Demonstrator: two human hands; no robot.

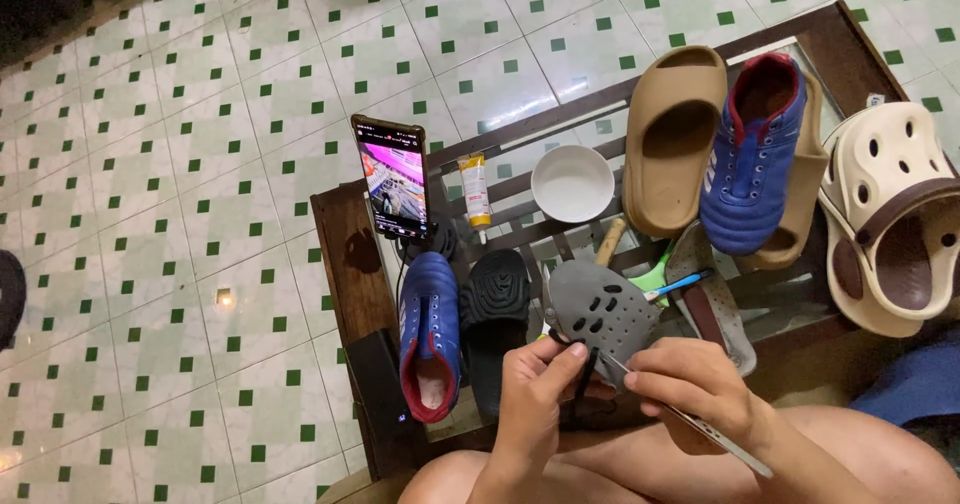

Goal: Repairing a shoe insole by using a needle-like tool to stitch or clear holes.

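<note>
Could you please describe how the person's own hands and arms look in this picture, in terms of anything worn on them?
Both the left hand and the right hand are bare: no gloves, and no rings, watch or bracelet can be seen. The forearms that show are bare as well, with no sleeve reaching into view.

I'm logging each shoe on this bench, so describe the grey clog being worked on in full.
The grey clog looks like matte foam or rubber, its rounded toe upper pierced by oval vent holes. It is held tilted over the near edge of the low wooden table, toe pointing away from the person. The left hand pinches its near edge, and the right hand holds a thin metal tool against it. A black sandal lies just left.
</note>
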